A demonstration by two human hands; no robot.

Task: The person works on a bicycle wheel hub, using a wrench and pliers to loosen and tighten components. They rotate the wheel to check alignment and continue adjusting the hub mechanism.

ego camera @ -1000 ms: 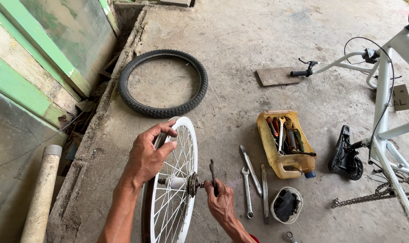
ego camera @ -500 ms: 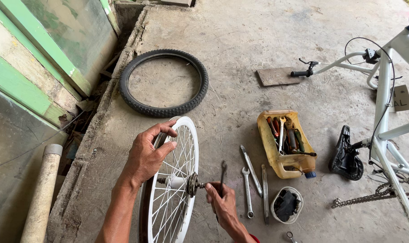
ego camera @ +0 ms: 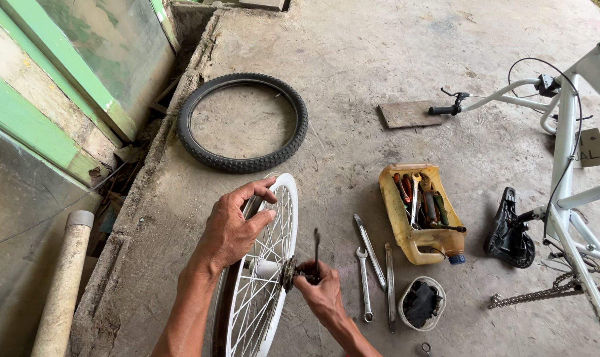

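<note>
Concrete floor [ego camera: 379, 53] fills the view, with a green wall [ego camera: 42, 112] along the left edge. Upside down at the right stands a white bike frame [ego camera: 567, 158], its saddle [ego camera: 509, 230] on the floor. A black tyre [ego camera: 242, 122] lies flat, well apart from the hands. Upright in front stands a white wheel [ego camera: 263, 264]. The left hand [ego camera: 230, 231] rests on top of its rim, fingers curled over it. The right hand [ego camera: 321, 294] sits at the hub, fingers closed around a wrench [ego camera: 316, 254] that points up. Just right of the wheel lie loose wrenches [ego camera: 369, 264], then a yellow tool tub [ego camera: 419, 211] and a small bowl [ego camera: 421, 304].
</note>
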